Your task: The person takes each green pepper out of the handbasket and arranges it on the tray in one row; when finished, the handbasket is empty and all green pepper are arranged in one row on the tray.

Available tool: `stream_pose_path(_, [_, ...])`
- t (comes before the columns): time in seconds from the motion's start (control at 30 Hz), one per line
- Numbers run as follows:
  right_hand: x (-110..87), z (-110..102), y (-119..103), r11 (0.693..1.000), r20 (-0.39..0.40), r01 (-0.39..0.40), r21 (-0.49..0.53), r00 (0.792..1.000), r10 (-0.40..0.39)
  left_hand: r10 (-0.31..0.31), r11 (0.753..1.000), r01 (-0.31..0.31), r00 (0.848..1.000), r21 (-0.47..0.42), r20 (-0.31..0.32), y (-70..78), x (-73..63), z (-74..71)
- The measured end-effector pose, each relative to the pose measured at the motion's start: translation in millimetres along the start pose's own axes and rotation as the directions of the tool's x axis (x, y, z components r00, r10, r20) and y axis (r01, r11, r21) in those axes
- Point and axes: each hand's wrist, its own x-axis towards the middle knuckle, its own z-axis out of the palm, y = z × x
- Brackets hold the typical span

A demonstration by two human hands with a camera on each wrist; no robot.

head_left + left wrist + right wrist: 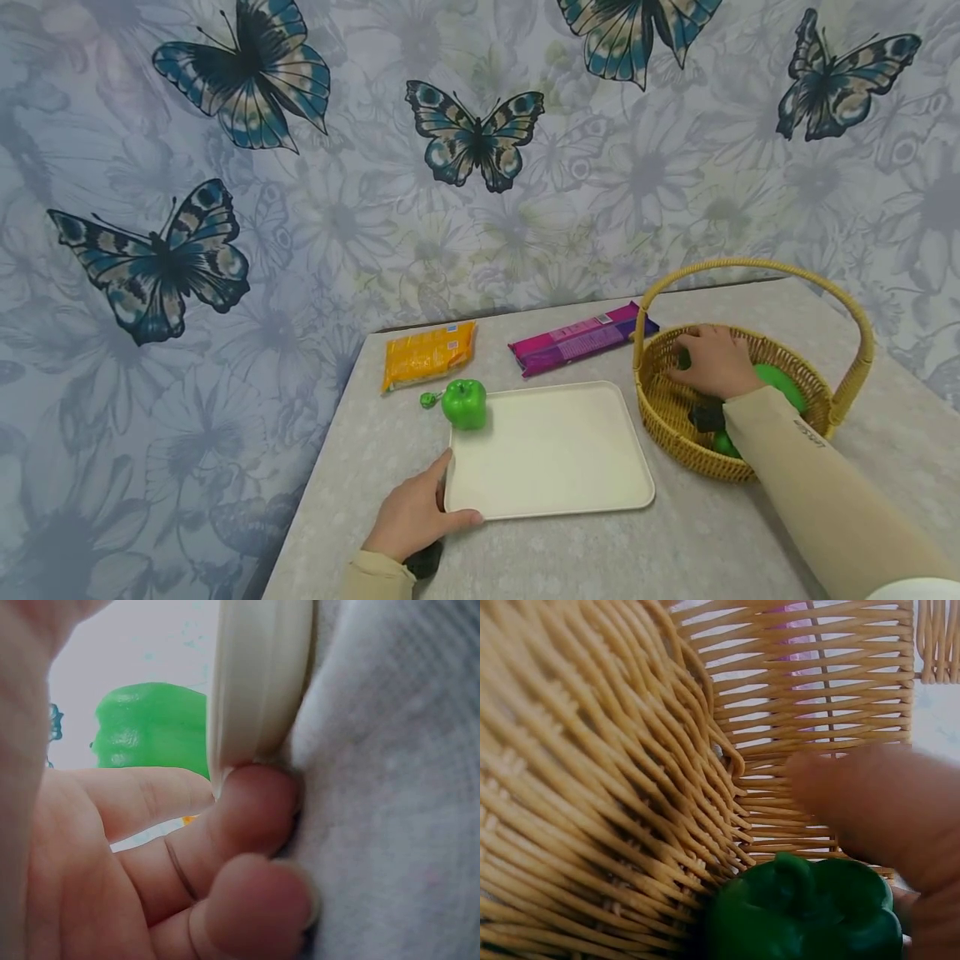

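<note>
My left hand (416, 510) rests at the near left corner of a cream tray (555, 454), thumb along the front edge and fingers against the left side. In the left wrist view the fingertips touch the tray rim (259, 682) and the table. A bright green bell pepper (465, 405) stands at the tray's far left corner. Inside a wicker basket (675, 437), my right hand (716, 362) holds a darker green bell pepper (802, 911) between thumb and fingers; the hand hides most of it in the head view.
Behind the tray lie an orange packet (429, 356) and a purple packet (577, 337). A small green piece (428, 400) sits left of the tray. Other green items (782, 387) are in the basket, whose tall handle (750, 263) arches above. A patterned wall (360, 225) backs the table.
</note>
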Motion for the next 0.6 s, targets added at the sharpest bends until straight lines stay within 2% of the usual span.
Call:
stream_pose_path(0.23, [-3.1,-3.1,-2.1,1.000,0.048,-0.009,0.009,0.999,0.009,0.004,1.000,-0.004,1.000,-0.001,-0.004,-0.2,-0.8,0.4])
stream_pose_path(0.6, [-2.1,-1.9,-3.0,1.000,0.066,-0.020,-0.008,0.998,0.020,-0.003,1.000,0.003,1.000,0.014,-0.006,-1.2,-0.4,-0.3])
